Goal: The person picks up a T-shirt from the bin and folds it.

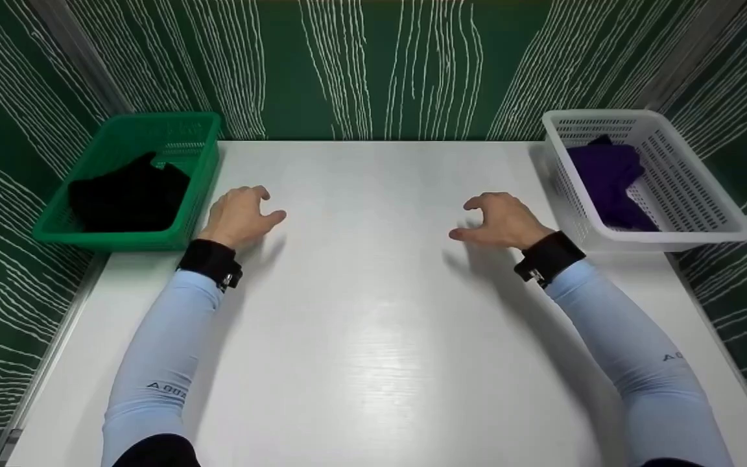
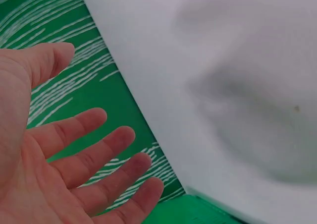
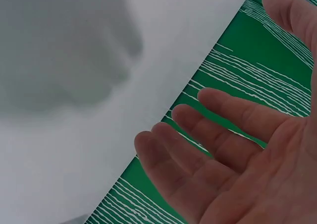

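- Table: white, smooth, flat, with a soft sheen; the hands' shadows fall on it.
- Backdrop: green, covered in thin, wavy white lines, running behind the table and along both sides.
- Sleeves: pale blue, close-fitting, dark lettering on each, a few creases on the forearms.
- Wristbands: black, wide, one per wrist, each with a small device attached.
- Green basket: rectangular, plastic-looking, rounded rim, slotted wall; far left corner of the table.
- Black cloth: inside the green basket, a crumpled heap; I cannot make out its folds.
- White basket: rectangular, rounded rim, walls pierced with rows of slots; far right corner.
- Purple cloth: inside the white basket, loosely folded, lying towards its left side, a small dark piece at its upper edge.
- Left hand: just beside the green basket, over the table; my wrist feed shows fingers relaxed and apart, gripping nothing.
- Right hand: over the table, left of the white basket; I read fingers gently bent, thumb apart, gripping nothing.
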